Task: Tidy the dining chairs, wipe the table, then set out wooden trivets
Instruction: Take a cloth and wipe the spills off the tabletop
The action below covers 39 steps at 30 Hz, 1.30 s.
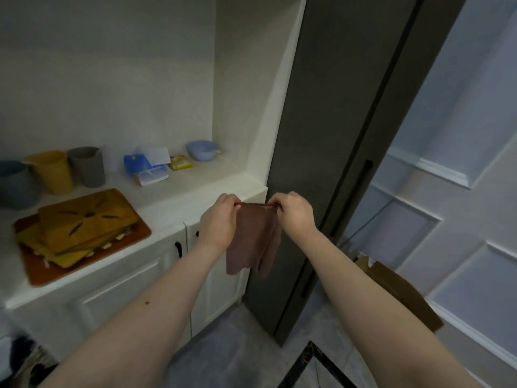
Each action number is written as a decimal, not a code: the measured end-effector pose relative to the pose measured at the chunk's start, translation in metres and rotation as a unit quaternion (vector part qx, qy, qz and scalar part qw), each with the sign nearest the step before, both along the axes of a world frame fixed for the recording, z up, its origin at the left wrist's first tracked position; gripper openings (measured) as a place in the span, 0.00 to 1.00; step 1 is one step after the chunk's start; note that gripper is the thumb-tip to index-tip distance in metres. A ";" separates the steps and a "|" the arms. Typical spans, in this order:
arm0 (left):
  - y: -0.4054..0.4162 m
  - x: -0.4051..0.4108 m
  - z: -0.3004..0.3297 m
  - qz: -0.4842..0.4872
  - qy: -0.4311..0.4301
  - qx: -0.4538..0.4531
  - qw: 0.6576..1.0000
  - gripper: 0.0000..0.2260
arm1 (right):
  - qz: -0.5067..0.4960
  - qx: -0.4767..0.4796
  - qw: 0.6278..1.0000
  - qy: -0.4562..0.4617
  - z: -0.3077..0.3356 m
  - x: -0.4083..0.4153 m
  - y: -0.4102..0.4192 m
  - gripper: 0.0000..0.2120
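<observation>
A brown cloth (254, 239) hangs in front of me, folded over, held by its top edge. My left hand (219, 218) pinches the cloth's left corner and my right hand (293, 212) pinches the right corner. The cloth hangs just off the right end of a white counter (173, 197). On the counter at the left, a stack of wooden trivets (84, 228) with slot cut-outs lies on a brown tray (140, 233). No dining table or chairs are in sight.
At the back of the counter stand a yellow cup (51, 170), a grey cup (88, 165), a blue box (145, 166) and a pale blue bowl (201, 149). A dark grey tall door (321, 135) rises on the right. A cardboard piece (402, 292) leans low right.
</observation>
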<state>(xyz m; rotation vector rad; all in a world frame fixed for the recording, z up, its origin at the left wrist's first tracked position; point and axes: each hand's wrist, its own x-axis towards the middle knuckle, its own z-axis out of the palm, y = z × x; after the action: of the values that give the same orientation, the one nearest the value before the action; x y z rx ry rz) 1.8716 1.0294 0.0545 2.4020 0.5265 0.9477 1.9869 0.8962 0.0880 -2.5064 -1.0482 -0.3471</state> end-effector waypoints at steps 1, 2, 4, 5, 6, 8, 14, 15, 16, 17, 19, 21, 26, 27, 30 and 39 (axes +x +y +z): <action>0.012 0.017 0.004 0.007 -0.011 0.002 1.000 0.08 | -0.001 0.006 1.000 -0.008 0.005 0.017 0.014 0.15; 0.022 0.030 0.009 0.014 -0.023 0.003 1.000 0.07 | -0.001 0.009 1.000 -0.019 0.009 0.031 0.026 0.15; 0.041 0.056 0.017 0.026 -0.035 0.003 0.999 0.07 | 0.004 0.014 0.999 -0.038 0.020 0.059 0.049 0.15; 0.051 0.072 0.020 0.035 -0.039 0.002 0.999 0.07 | 0.008 0.016 0.999 -0.047 0.025 0.076 0.062 0.15; 0.060 0.086 0.023 0.043 -0.043 0.002 0.998 0.06 | 0.011 0.018 0.998 -0.052 0.029 0.090 0.073 0.16; 0.080 0.113 0.029 0.063 -0.050 0.005 0.997 0.06 | 0.018 0.028 0.998 -0.058 0.036 0.118 0.096 0.16; 0.128 0.185 0.043 0.130 -0.037 0.017 0.991 0.07 | 0.063 0.002 0.994 -0.089 0.051 0.194 0.162 0.14; 0.134 0.193 0.045 0.146 -0.031 0.015 0.989 0.08 | 0.068 -0.009 0.993 -0.099 0.051 0.203 0.171 0.13; 0.142 0.203 0.046 0.164 -0.029 0.013 0.986 0.08 | 0.074 -0.010 0.991 -0.107 0.052 0.214 0.183 0.12; 0.148 0.211 0.048 0.179 -0.025 0.010 0.983 0.08 | 0.077 -0.011 0.991 -0.107 0.052 0.221 0.193 0.12; 0.159 0.224 0.048 0.210 -0.008 0.009 0.978 0.08 | 0.066 -0.026 0.994 -0.088 0.052 0.231 0.212 0.13; 0.171 0.234 0.047 0.237 0.007 0.002 0.972 0.08 | 0.055 -0.036 0.997 -0.052 0.048 0.238 0.229 0.14; 0.212 0.257 0.037 0.228 -0.023 -0.086 0.969 0.06 | 0.075 0.015 0.997 0.033 0.041 0.256 0.268 0.13; 0.218 0.260 0.034 0.224 -0.028 -0.099 0.969 0.06 | 0.081 0.027 0.996 0.039 0.039 0.258 0.273 0.12; 0.232 0.265 0.028 0.222 -0.036 -0.110 0.968 0.05 | 0.107 0.056 0.992 0.037 0.028 0.264 0.285 0.10; 0.216 0.253 -0.020 0.203 0.020 -0.082 0.976 0.06 | 0.110 -0.057 0.992 -0.020 -0.027 0.261 0.264 0.10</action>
<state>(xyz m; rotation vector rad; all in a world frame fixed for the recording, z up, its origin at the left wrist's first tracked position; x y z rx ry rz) 2.1241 1.2454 0.0342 2.2089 1.0969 0.9765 2.2482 1.1603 0.0610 -2.4591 -1.3804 -0.2802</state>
